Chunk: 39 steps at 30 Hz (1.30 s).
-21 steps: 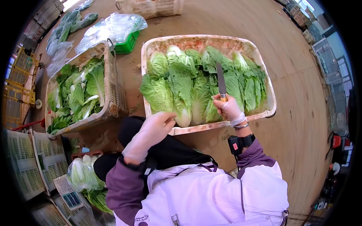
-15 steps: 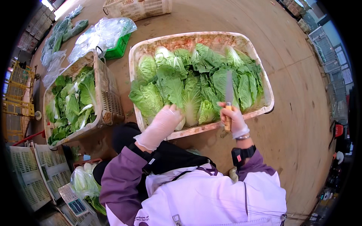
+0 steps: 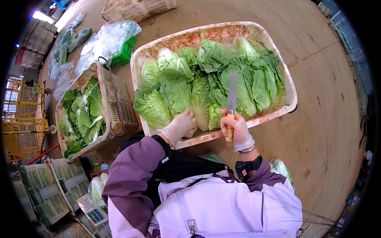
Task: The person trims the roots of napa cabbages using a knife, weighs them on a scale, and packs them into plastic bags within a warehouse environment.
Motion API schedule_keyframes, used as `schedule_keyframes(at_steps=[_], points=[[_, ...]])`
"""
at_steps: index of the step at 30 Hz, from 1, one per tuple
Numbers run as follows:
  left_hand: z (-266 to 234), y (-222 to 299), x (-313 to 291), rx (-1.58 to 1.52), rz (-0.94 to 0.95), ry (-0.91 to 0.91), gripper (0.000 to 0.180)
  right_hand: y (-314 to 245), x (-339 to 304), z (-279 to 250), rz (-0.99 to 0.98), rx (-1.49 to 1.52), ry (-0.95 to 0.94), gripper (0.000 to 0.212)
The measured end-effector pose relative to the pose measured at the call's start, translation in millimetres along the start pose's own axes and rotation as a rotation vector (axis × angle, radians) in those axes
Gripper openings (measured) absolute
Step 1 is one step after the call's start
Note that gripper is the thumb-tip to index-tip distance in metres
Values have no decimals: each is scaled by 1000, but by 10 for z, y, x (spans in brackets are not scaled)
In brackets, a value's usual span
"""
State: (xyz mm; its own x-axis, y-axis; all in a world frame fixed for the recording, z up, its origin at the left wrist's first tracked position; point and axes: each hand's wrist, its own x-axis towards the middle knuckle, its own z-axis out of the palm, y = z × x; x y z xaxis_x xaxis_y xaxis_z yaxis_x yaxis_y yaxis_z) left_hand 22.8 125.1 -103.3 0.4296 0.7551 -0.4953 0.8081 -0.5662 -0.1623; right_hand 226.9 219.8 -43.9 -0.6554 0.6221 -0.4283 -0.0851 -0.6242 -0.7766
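A large whitish crate (image 3: 274,43) full of green napa cabbages is in front of me. My left hand (image 3: 183,125), in a clear thin glove, is closed at the base of one napa cabbage (image 3: 175,89) by the crate's near wall; its fingertips are partly hidden among the leaves. In my right hand (image 3: 237,129), also gloved, is a knife (image 3: 232,95) with a light wooden handle. Its blade points away from me above the cabbages. A paler cabbage (image 3: 215,117) lies between my two hands.
To the left, a tilted crate (image 3: 115,99) holds loose cabbage leaves (image 3: 83,115). Behind it are a green crate (image 3: 124,51) and plastic bags (image 3: 105,41). Another crate (image 3: 139,10) stands at the back. A scale (image 3: 95,216) and a bagged cabbage (image 3: 97,190) sit at lower left.
The view has shifted a little. My right hand and the knife have moved slightly left, while my left hand stays at the cabbage's base. A wrapped cabbage now shows beside my right forearm.
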Motion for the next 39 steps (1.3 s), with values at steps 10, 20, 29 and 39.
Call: schedule_keyframes(at_steps=[10,20,29,39], points=[[-618,-379,-818,-417,-309,515,51,-147,186,343,-64,-228,-67,29],[-661,-736,-2846,-1408,-589,1847,78,-194,836,2751,-660,-578,-556,46],[10,-448,-4180,-1054,-1178,2140,68,614,606,4660,-358,-687,-975,27],[694,-159,-4451,-559,-1892,1563,73,989,526,5333,-1135,-725,-1200,45]])
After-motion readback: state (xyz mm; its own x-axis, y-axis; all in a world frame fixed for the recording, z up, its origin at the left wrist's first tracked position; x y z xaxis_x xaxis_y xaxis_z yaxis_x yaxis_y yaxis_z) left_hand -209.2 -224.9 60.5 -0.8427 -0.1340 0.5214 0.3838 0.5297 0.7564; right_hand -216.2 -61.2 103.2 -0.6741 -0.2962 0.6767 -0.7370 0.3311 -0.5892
